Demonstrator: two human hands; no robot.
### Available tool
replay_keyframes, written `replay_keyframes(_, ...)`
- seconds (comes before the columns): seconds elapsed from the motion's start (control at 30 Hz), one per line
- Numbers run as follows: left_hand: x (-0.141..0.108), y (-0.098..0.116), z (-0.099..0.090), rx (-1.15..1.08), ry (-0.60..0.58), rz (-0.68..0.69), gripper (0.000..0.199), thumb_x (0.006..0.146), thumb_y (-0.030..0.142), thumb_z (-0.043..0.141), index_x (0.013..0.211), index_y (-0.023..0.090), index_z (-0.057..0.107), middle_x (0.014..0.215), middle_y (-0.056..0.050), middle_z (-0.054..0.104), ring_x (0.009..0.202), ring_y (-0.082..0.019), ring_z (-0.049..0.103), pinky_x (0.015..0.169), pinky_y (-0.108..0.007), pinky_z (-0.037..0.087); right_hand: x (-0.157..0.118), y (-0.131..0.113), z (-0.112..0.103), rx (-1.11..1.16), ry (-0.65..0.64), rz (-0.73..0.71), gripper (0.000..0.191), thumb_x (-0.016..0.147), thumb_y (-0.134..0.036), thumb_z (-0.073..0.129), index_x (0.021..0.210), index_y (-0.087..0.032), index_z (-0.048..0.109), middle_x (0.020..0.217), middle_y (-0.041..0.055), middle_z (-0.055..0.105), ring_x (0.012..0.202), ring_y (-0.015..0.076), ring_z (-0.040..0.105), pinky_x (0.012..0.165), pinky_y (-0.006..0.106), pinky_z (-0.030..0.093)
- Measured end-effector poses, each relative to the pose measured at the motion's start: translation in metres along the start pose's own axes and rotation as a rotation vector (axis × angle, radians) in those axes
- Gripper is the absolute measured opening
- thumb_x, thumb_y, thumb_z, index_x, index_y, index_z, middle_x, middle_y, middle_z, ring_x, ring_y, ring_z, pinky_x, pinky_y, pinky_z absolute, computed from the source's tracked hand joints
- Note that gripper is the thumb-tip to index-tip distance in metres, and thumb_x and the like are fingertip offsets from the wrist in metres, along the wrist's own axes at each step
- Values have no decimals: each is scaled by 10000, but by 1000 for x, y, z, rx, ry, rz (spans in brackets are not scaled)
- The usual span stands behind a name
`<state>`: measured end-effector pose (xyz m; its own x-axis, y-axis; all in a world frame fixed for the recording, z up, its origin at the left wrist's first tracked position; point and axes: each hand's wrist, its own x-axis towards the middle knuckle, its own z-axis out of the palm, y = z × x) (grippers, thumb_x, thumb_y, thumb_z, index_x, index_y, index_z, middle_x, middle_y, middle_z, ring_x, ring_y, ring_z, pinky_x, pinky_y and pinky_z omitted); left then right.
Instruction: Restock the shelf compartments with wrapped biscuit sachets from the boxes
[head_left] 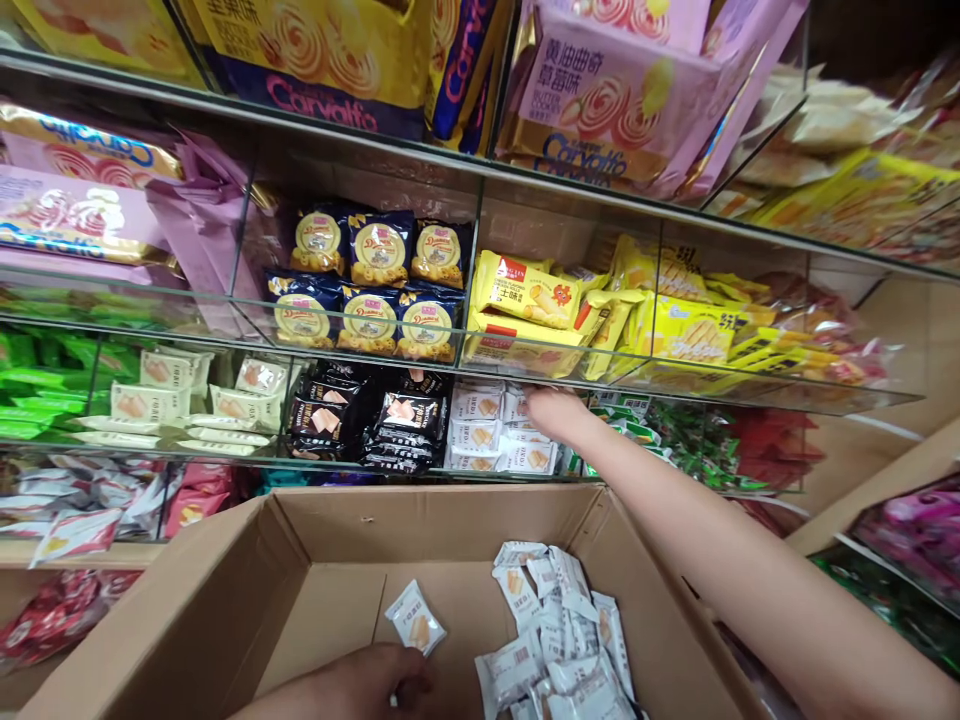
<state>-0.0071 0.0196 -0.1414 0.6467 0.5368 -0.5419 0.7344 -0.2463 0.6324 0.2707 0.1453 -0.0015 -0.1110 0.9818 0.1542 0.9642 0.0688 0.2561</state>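
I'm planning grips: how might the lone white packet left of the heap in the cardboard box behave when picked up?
The white packet is probably light, being small compared with the left hand. It looks glossy, so may feel slippery. The biscuit-like picture suggests its contents could crumble.

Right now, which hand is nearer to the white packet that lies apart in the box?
Left. The left hand is close to the packet, just below it in the picture; the right hand is up at the shelf packets, beyond the box.
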Motion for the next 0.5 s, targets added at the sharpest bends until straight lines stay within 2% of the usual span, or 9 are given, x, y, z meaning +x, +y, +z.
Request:
replay_keyframes(0.13, 0, 0, 0, 31, -13, -4, 346, 629, 250, 506, 967, 241, 576, 896, -10, 635, 774, -196, 561, 638, -259, 403, -1, 2, 4, -2, 56, 26, 356, 782, -354, 444, 1027, -106, 519, 963, 163, 606, 920, 268, 540, 802, 361, 364)
replay_keyframes(0.27, 1, -4, 0, 65, -9, -21, 344, 617, 251, 509, 954, 242, 584, 909, -13, 634, 777, -193, 562, 628, -251, 403, -20, -4, -7, -10, 146, 35, 314, 802, -279, 415, 1044, -97, 500, 1007, 168, 577, 948, 261, 511, 830, 370, 334)
replay_keyframes(0.33, 2, -7, 0, 69, -8, -11, 336, 623, 258, 503, 946, 241, 593, 897, -14, 636, 756, -189, 559, 614, -247, 397, -43, -19, -12, 24, 207, -52, 263, 817, -217, 368, 1010, -118, 517, 1009, 147, 569, 950, 246, 497, 826, 367, 335)
replay_keyframes(0.37, 3, -8, 0, 68, -3, -6, 332, 624, 260, 500, 941, 240, 598, 884, -16, 637, 739, -187, 555, 605, -248, 393, -57, -30, -13, 66, 203, -146, 246, 823, -201, 347, 952, -131, 543, 963, 130, 582, 918, 232, 507, 800, 353, 354)
replay_keyframes(0.43, 4, -12, 3, 70, 19, -9, 325, 617, 256, 499, 923, 241, 607, 828, -17, 635, 680, -180, 538, 574, -251, 380, -88, -56, -4, 181, 41, -367, 249, 823, -204, 339, 812, -145, 581, 806, 96, 607, 785, 198, 541, 717, 313, 398)
replay_keyframes(0.5, 5, -16, 6, 4, 43, 22, 293, 589, 237, 515, 862, 237, 622, 715, -6, 610, 592, -160, 498, 530, -244, 359, -117, -83, 20, 261, -202, -575, 197, 759, -280, 470, 790, -136, 602, 771, 98, 615, 731, 210, 559, 661, 309, 426)
